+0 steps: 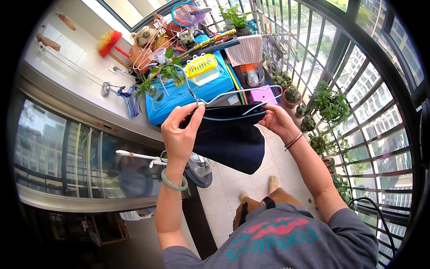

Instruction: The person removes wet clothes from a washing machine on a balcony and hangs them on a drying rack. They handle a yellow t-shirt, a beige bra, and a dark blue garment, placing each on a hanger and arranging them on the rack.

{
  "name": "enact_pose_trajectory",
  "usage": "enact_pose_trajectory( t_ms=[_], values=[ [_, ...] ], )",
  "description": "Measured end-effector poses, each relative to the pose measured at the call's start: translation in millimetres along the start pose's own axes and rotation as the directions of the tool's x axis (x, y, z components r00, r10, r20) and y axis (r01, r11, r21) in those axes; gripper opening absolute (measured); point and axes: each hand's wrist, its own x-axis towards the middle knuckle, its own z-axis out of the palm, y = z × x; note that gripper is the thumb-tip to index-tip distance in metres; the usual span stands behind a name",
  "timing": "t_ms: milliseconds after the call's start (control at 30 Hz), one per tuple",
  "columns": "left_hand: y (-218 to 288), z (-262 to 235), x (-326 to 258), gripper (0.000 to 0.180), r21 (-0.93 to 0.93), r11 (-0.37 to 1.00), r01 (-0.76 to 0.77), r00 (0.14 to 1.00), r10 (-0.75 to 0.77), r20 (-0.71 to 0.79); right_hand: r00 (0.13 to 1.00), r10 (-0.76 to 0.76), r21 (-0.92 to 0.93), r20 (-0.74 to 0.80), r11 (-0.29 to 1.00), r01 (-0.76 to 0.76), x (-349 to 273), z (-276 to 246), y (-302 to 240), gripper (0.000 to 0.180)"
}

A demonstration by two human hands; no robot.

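Note:
A dark navy piece of clothing [233, 143] hangs between my two hands, its exact kind hard to make out. With it is a light blue wire hanger [268, 86], whose lower bar runs along the cloth's top edge. My left hand [181, 130] is closed, thumb and fingers pinching the hanger near its neck together with the cloth. My right hand [280, 120] grips the cloth's upper right edge, close to the hanger's right end. The hanger's right shoulder sticks out beyond the fabric.
A blue storage box [163, 103] stands ahead, carrying a yellow basket [201, 65] and potted plants. Several more plants line the railing [376, 134] at right. A pink box [264, 94] lies beyond my right hand. A white-handled pole [134, 155] juts out left of my forearm.

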Motion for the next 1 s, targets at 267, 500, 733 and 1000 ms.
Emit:
enact_pose_trajectory(
  t_ms=[267,500,733,1000],
  values=[
    [-33,-70,-59,0.016,0.396,0.882,-0.255,0.952,0.300,-0.057,0.868,-0.493,-0.666,0.052,0.631,0.398,-24,51,16,0.020],
    [-63,-137,-109,0.014,0.272,0.948,-0.162,0.940,0.232,-0.250,0.810,-0.285,-0.856,0.513,-0.095,0.509,-123,171,103,0.021],
    [-66,-198,-136,0.011,-0.011,0.997,-0.075,0.960,0.069,-0.272,0.361,-0.348,-0.497,0.865,-0.691,0.525,-101,181,128,0.034],
    [-49,-243,-163,0.011,-0.013,0.998,-0.053,0.944,0.046,-0.326,0.440,-0.502,-0.627,0.745,-0.302,0.718,-76,189,143,0.020]
  ],
)
